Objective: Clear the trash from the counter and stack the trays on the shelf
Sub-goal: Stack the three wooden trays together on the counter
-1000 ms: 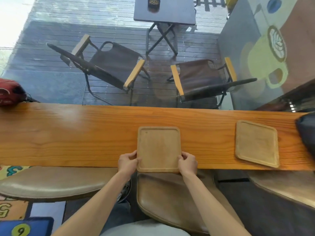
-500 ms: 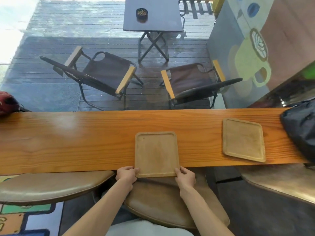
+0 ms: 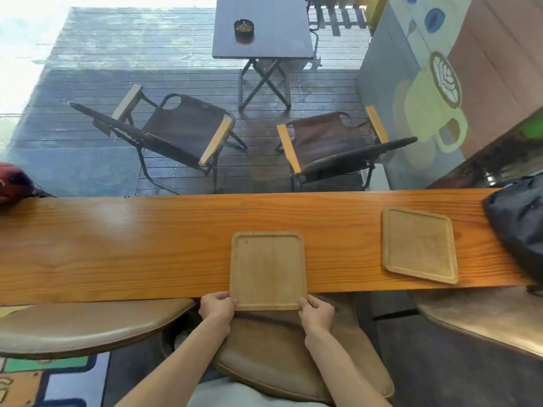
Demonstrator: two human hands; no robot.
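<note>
A square wooden tray [image 3: 267, 268] lies on the long orange wooden counter [image 3: 117, 251], its near edge hanging past the counter's front edge. My left hand [image 3: 217, 308] grips its near left corner and my right hand [image 3: 317, 312] grips its near right corner. A second wooden tray [image 3: 418, 243], turned at a slight angle, lies flat on the counter to the right, untouched. No trash shows on the counter.
A dark bag [image 3: 520, 224] sits at the counter's right end and a red object [image 3: 11, 180] at its left end. Brown padded stools [image 3: 293, 362] stand below the counter's front edge. Beyond the glass are folding chairs and a small table.
Both hands have drawn the middle tray toward me, so its near edge now overhangs the counter's front. The camera view has shifted a little.
</note>
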